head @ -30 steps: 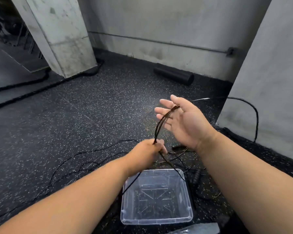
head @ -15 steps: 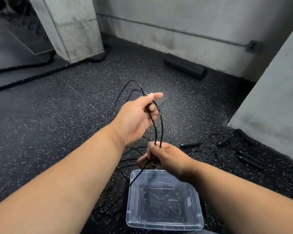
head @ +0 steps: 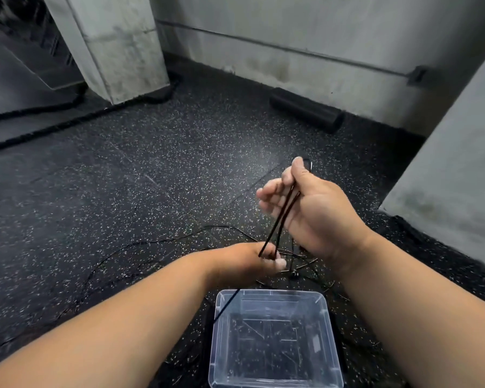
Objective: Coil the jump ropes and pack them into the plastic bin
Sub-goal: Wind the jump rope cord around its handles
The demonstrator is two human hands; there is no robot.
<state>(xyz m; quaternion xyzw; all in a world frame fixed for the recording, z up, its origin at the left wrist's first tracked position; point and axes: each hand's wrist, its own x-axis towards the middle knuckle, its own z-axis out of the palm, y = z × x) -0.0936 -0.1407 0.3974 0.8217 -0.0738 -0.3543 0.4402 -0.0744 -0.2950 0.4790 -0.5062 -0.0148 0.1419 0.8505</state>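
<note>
The left hand [head: 247, 261] is pinching the rope [head: 280, 219] strands just above the bin [head: 275, 383], and the right hand [head: 305, 205] is curling around the loop's top. The rest is trailing across the floor [head: 123, 191], tangled with other ropes. Pulling more slack is likely dragging that tangle along, and a loosening pinch is risking the loops springing apart.

Both bare forearms reach forward. The left hand [head: 244, 261] sits lower, its grip curled tight around thin black cord strands [head: 280, 219]. The right hand [head: 305, 208] is raised, palm toward the camera, fingers loosely curled, the strands running across it.
</note>
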